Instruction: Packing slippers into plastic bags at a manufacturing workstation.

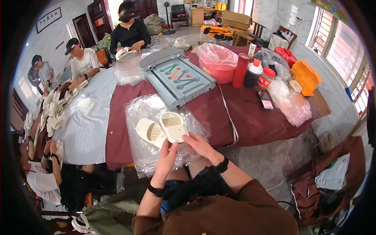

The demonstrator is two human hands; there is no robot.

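Note:
A cream slide slipper (177, 134) is held between both my hands near the table's front edge. My left hand (167, 158) grips its near left edge, thumb and fingers closed on it. From the right, my right hand (199, 144) pinches its near right corner. Its mate, another cream slipper (145, 126), lies just to the left, its textured footbed partly visible. Under it are clear plastic bags (137, 156), spread in a flat stack on the dark red cloth (117, 143).
Beyond the bags stands a grey plastic board (192, 94). A red-lined bag (215, 66), red flask (240, 70), dark bottle (252, 74), red-lidded jar (266, 78) and phone (265, 100) sit to the right. Co-workers handle slippers (53, 109) at left; another person (130, 33) sits behind.

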